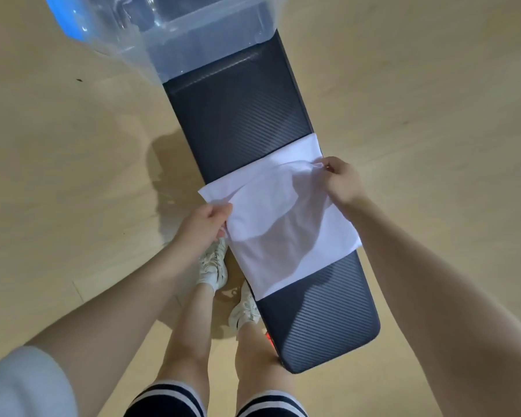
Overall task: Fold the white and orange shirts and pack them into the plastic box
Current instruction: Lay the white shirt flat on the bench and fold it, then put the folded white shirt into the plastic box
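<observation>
The white shirt (286, 224) lies folded across the middle of a dark ribbed bench (238, 115). My left hand (206, 225) pinches the shirt's left edge, and my right hand (342, 180) pinches its right edge; the cloth between them is lifted and sags in a loose fold. The clear plastic box (205, 34) stands on the far end of the bench, its open top facing up. No orange shirt is in view.
A clear plastic sheet or lid (109, 28) with a blue part hangs at the box's left side. The bench stands on a pale wooden floor (418, 100). My legs and white shoes (214, 263) are just left of the bench's near end.
</observation>
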The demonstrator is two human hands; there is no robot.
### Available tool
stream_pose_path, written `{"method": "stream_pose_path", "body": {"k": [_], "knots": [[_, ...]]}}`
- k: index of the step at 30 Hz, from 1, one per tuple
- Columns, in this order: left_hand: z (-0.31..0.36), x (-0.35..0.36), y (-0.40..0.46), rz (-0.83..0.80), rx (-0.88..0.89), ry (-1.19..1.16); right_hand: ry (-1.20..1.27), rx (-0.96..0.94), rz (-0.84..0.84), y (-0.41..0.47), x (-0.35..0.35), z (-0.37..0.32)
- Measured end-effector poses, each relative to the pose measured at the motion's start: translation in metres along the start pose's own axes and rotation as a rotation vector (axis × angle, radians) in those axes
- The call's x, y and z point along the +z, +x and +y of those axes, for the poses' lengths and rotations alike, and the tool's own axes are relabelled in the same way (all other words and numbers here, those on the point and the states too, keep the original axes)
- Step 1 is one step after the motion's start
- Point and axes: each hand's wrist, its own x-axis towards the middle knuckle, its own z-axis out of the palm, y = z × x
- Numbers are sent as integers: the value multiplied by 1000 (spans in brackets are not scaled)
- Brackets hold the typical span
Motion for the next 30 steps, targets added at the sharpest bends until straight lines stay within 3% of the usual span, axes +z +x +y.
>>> {"method": "stream_pose_path", "body": {"k": [4,8,10,13,19,24,28,30], "knots": [[1,1,7,71,98,201,-260,-41,108,3,3,1],[9,0,11,80,209,237,-413,-145,51,0,0,-7],[15,-8,8,-45,260,89,-303,-180,-16,-2,-7,-13],[20,-26,5,-151,234,-67,59,-60,-80,0,-12,-24],[11,-32,21,47,41,-90,-146,-18,133,21,11,-31],[10,-15,29,187,132,11,-222,-23,191,18,15,-29],[14,-17,30,178,173,-27,-297,5,241,20,16,-26],[14,-18,27,262,232,116,-435,-81,329,12,18,-20]]}}
